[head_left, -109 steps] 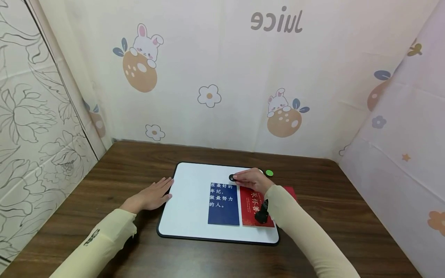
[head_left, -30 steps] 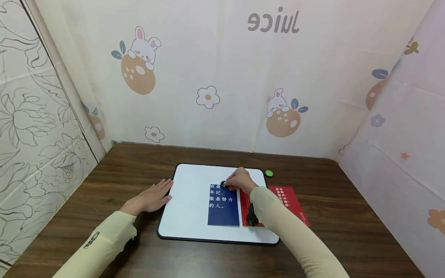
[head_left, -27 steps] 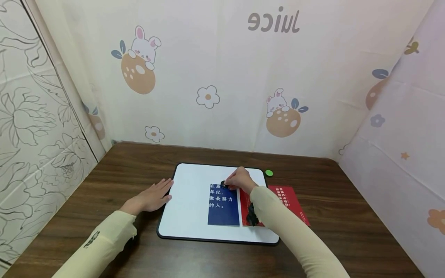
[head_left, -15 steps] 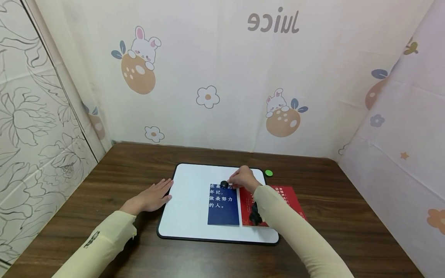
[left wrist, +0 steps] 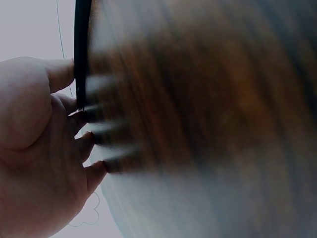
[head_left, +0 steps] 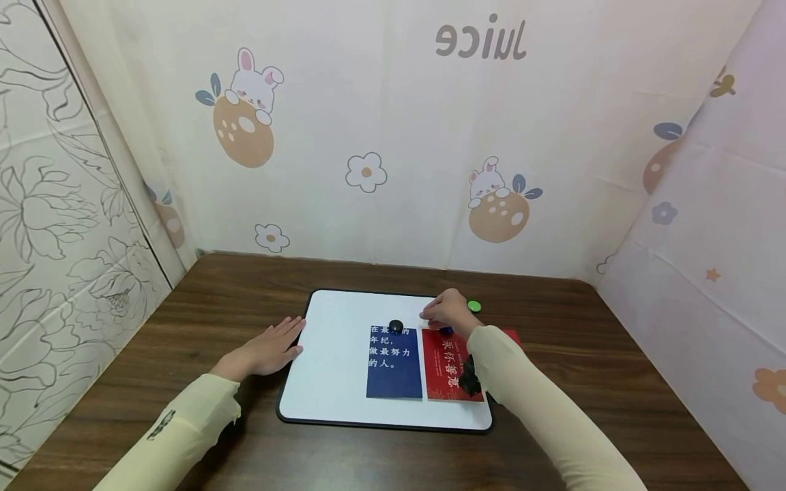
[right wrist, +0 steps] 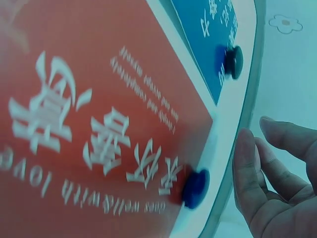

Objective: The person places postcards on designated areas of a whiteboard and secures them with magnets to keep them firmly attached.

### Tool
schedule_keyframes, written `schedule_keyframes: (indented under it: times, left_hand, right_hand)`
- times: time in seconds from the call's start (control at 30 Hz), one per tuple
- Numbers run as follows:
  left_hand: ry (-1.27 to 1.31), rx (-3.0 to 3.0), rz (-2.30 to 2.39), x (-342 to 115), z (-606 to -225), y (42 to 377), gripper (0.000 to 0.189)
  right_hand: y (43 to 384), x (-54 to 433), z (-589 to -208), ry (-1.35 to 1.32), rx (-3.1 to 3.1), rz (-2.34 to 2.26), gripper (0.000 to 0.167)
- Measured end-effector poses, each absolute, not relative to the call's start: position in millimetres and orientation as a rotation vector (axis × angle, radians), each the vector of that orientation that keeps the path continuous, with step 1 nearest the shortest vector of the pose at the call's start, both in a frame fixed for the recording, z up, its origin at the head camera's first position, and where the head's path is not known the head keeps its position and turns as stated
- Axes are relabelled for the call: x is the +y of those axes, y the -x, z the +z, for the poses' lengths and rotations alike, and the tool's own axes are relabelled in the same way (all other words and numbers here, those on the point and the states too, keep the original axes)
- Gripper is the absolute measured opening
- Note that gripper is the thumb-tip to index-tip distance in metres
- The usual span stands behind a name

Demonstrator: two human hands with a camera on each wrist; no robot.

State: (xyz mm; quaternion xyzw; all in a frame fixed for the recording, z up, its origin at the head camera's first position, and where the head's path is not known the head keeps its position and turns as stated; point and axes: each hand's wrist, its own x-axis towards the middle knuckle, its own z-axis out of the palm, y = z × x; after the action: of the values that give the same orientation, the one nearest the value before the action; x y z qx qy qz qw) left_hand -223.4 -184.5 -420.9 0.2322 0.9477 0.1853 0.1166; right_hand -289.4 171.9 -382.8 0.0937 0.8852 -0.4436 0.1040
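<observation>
A whiteboard (head_left: 328, 375) with a black frame lies on the table. My left hand (head_left: 267, 348) rests beside its left edge, straight fingers touching the frame. On the board are a blue card (head_left: 393, 382) and a red card (head_left: 437, 382), side by side, both with white writing. A round black magnet (head_left: 396, 326) sits on the blue card's top edge. A blue magnet (right wrist: 196, 188) sits on the red card's top edge. My right hand (head_left: 451, 310) hovers over the board's top right; in the right wrist view its thumb and fingers are apart, holding nothing.
A green round magnet (head_left: 474, 306) lies on the wooden table (head_left: 583, 375) just past the board's top right corner. Part of another red card (head_left: 512, 335) shows behind the right sleeve. A patterned curtain (head_left: 307, 136) hangs behind the table.
My right hand has carried the black magnet down-left onto the blue card's top edge, let go of it, and moved up and right. The left hand has stayed in place.
</observation>
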Motion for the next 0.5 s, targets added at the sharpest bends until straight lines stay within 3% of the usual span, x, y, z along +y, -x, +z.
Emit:
schedule_keyframes:
  times: [0.5]
  left_hand:
    - [-0.664,2.771,0.543,-183.0,-420.3,221.7,0.058]
  right_hand:
    - [278.5,205.5,-367.1,-0.25,2.639,-1.352,0.021]
